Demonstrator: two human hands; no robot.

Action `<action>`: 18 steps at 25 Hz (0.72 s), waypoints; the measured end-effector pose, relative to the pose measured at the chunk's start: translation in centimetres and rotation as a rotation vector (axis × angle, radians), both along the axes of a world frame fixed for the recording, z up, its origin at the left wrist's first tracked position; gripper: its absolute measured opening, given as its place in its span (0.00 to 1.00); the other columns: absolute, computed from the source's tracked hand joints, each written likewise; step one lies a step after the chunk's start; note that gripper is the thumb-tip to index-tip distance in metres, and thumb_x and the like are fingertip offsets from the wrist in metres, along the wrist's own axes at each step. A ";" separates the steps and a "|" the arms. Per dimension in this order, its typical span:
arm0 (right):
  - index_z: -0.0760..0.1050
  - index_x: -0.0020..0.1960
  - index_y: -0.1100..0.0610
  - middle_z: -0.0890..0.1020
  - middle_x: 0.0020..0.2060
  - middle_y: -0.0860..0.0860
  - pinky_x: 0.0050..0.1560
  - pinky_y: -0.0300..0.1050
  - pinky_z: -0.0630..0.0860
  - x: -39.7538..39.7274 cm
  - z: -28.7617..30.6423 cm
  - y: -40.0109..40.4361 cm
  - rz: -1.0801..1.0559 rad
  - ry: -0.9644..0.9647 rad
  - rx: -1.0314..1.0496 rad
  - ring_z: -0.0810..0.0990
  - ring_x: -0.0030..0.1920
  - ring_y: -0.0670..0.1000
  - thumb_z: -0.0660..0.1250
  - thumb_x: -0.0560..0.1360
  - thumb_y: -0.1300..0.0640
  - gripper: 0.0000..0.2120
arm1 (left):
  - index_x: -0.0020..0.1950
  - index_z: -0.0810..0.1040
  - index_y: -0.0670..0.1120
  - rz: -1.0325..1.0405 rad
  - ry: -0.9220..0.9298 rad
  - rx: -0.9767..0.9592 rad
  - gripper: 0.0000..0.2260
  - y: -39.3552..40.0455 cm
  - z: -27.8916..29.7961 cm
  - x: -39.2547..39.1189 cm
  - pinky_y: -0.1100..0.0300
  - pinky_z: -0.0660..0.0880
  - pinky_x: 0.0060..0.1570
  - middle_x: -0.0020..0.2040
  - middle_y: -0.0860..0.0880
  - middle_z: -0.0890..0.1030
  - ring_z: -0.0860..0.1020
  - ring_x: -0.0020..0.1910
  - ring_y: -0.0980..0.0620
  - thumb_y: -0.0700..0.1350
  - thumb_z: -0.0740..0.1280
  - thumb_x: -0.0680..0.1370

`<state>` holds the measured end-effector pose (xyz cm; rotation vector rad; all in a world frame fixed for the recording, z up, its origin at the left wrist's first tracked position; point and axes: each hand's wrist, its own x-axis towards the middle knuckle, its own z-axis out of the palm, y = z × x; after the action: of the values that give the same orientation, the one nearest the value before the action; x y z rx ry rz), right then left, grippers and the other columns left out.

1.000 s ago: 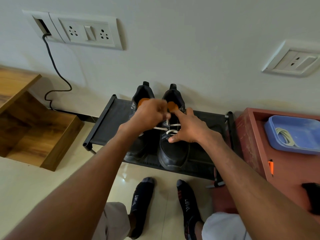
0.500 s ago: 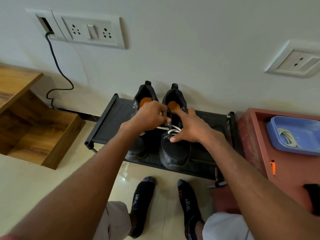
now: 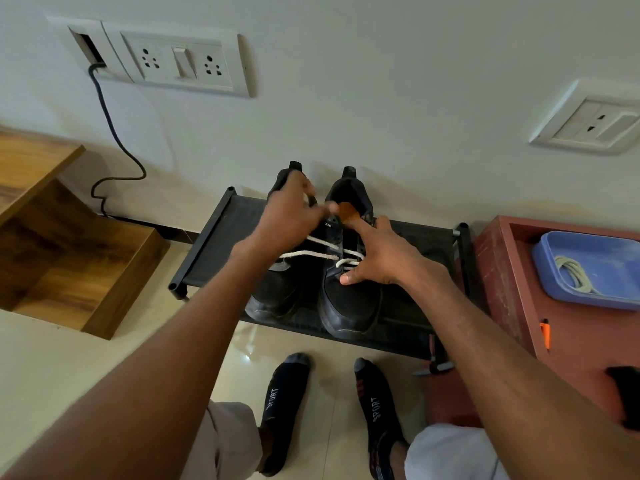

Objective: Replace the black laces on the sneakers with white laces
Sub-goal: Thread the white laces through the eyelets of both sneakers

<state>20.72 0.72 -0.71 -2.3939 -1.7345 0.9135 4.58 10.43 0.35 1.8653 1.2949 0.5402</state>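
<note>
Lacing sneakers on a black rack (image 3: 214, 244).
Left hand (image 3: 291, 220) pinching white lace (image 3: 308, 254) above right sneaker (image 3: 349, 299); right hand (image 3: 377, 258) spread flat, pressing its laces.

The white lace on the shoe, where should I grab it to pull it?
Probably pinch the white lace on its loose stretch left of the right sneaker, coming from above. There it hangs free between shoe and left hand; across the eyelets it lies flat.

"SPORT" in white on left sock (image 3: 277, 403); same word on right sock (image 3: 375, 407).
</note>
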 end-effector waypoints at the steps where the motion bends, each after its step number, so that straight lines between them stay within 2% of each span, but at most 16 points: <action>1: 0.58 0.80 0.39 0.62 0.73 0.54 0.64 0.62 0.78 -0.1 0.0 0.0 0.004 -0.006 0.005 0.75 0.68 0.64 0.84 0.67 0.46 0.50 | 0.55 0.76 0.45 -0.127 0.159 0.057 0.18 -0.2 -0.6 0.1 0.57 0.75 0.39 0.43 0.49 0.79 0.79 0.42 0.52 0.55 0.77 0.75; 3: 0.59 0.79 0.40 0.62 0.74 0.54 0.63 0.60 0.79 -0.2 0.1 0.1 0.008 -0.022 0.007 0.75 0.67 0.64 0.84 0.67 0.45 0.50 | 0.46 0.82 0.43 -0.292 0.324 0.090 0.14 -0.5 -1.0 0.2 0.57 0.74 0.38 0.40 0.48 0.81 0.80 0.42 0.49 0.52 0.79 0.74; 5: 0.59 0.79 0.40 0.62 0.74 0.54 0.63 0.60 0.79 -0.3 0.2 0.1 0.001 -0.034 0.000 0.75 0.68 0.63 0.84 0.67 0.45 0.50 | 0.39 0.81 0.43 -0.307 0.336 0.092 0.13 -0.3 -1.1 0.3 0.59 0.71 0.36 0.37 0.47 0.80 0.79 0.38 0.50 0.49 0.78 0.75; 9: 0.60 0.78 0.45 0.65 0.72 0.56 0.65 0.64 0.77 -0.9 0.4 -0.1 0.010 -0.110 0.022 0.72 0.70 0.62 0.84 0.65 0.44 0.49 | 0.45 0.82 0.42 -0.283 0.314 0.101 0.09 -0.2 -1.3 0.5 0.54 0.78 0.41 0.40 0.46 0.83 0.81 0.41 0.49 0.47 0.75 0.79; 11: 0.64 0.71 0.50 0.70 0.67 0.55 0.61 0.62 0.78 -1.6 0.8 -0.3 0.037 -0.176 0.144 0.75 0.65 0.60 0.84 0.66 0.46 0.42 | 0.47 0.83 0.43 -0.282 0.306 0.128 0.04 -0.1 -1.1 0.3 0.61 0.74 0.41 0.42 0.49 0.82 0.80 0.41 0.54 0.43 0.73 0.79; 12: 0.67 0.67 0.51 0.73 0.63 0.54 0.58 0.59 0.80 -2.1 1.0 -0.4 0.056 -0.185 0.215 0.77 0.61 0.58 0.83 0.68 0.49 0.34 | 0.48 0.83 0.43 -0.278 0.300 0.144 0.01 -0.1 -0.8 0.1 0.65 0.71 0.40 0.42 0.50 0.82 0.79 0.41 0.56 0.40 0.72 0.79; 14: 0.72 0.60 0.49 0.79 0.54 0.51 0.52 0.55 0.81 -3.0 1.1 -0.4 0.093 -0.100 0.266 0.81 0.52 0.56 0.76 0.75 0.54 0.18 | 0.49 0.84 0.43 -0.260 0.284 0.175 0.05 0.0 -0.6 -0.3 0.67 0.69 0.38 0.42 0.50 0.82 0.77 0.40 0.58 0.36 0.69 0.79; 15: 0.73 0.61 0.48 0.80 0.53 0.50 0.51 0.55 0.81 -3.4 1.1 -0.5 0.131 -0.060 0.233 0.82 0.51 0.56 0.73 0.78 0.53 0.15 | 0.49 0.85 0.43 -0.252 0.283 0.187 0.07 0.0 -0.5 -0.4 0.68 0.68 0.37 0.43 0.50 0.81 0.76 0.40 0.59 0.34 0.68 0.78; 17: 0.74 0.68 0.44 0.82 0.57 0.50 0.54 0.55 0.81 -4.0 0.8 -0.7 0.214 -0.047 0.159 0.82 0.53 0.56 0.66 0.83 0.49 0.14 | 0.49 0.86 0.44 -0.241 0.299 0.215 0.08 -0.2 -0.3 -0.6 0.71 0.66 0.36 0.44 0.50 0.81 0.76 0.41 0.57 0.34 0.68 0.78; 18: 0.77 0.67 0.43 0.83 0.56 0.50 0.54 0.55 0.81 -4.1 0.8 -0.7 0.212 -0.053 0.140 0.83 0.51 0.55 0.63 0.85 0.46 0.13 | 0.50 0.86 0.43 -0.238 0.304 0.224 0.08 -0.3 -0.3 -0.7 0.69 0.67 0.37 0.45 0.50 0.80 0.76 0.43 0.55 0.34 0.69 0.78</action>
<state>16.64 0.02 0.08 -2.1985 -2.0293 0.7254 3.90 10.15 0.05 2.3220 1.2153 0.2921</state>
